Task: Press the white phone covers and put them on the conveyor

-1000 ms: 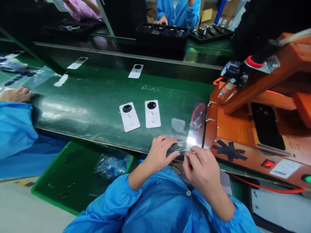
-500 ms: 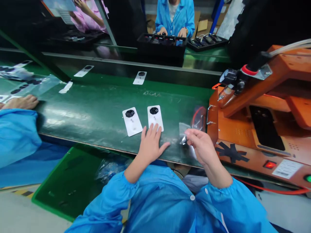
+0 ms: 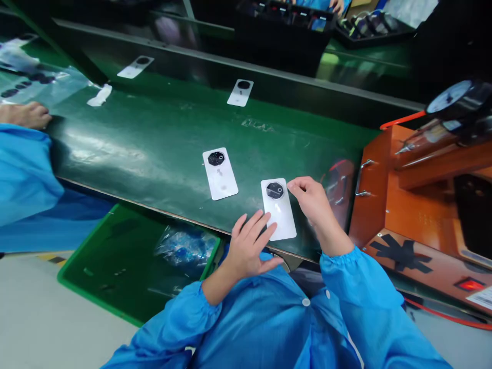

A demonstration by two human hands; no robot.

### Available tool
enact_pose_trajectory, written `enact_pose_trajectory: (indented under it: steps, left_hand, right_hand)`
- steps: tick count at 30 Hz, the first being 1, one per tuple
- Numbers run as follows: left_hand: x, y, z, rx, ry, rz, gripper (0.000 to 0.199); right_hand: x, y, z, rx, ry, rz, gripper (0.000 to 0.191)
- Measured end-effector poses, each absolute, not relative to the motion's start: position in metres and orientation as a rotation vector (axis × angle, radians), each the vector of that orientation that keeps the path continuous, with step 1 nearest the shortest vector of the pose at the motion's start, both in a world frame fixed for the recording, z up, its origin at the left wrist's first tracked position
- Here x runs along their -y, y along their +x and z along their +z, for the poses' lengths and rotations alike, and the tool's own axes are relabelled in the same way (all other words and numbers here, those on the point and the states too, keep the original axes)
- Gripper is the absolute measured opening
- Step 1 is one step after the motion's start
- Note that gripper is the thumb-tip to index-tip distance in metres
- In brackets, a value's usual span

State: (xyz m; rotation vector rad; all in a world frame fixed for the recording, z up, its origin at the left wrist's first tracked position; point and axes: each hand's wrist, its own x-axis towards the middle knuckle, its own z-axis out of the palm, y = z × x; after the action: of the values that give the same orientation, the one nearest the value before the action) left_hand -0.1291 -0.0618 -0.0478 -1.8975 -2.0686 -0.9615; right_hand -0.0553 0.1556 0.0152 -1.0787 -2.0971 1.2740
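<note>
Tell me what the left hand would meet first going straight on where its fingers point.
Most likely the nearest white panel, on the green bench. The left hand's fingertips overlap its lower left edge in this view; whether they touch or hover is unclear.

White panels (image 3: 283, 215) bear black patches (image 3: 274, 190), and the bench (image 3: 161, 138) is green

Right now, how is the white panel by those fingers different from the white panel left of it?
The near panel lies closer to the front edge of the bench; the left panel sits farther back. The fingers of the left hand overlap the near panel; no hand is at the left panel. Both are white with a dark patch.
</note>
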Motion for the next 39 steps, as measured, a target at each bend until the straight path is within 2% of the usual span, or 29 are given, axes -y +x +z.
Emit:
enact_pose_trajectory:
  steps: [6,39]
  left_hand:
    - [0.053,-0.123,-0.064,2.020,-1.806,-0.926,0.057]
    - [0.053,-0.122,-0.063,2.006,-1.772,-0.944,0.054]
  right_hand:
    - [-0.154,-0.076,0.015,2.224,-1.038,1.261,0.026]
    - [-0.158,-0.080,-0.002,2.373,-1.120,0.873,0.014]
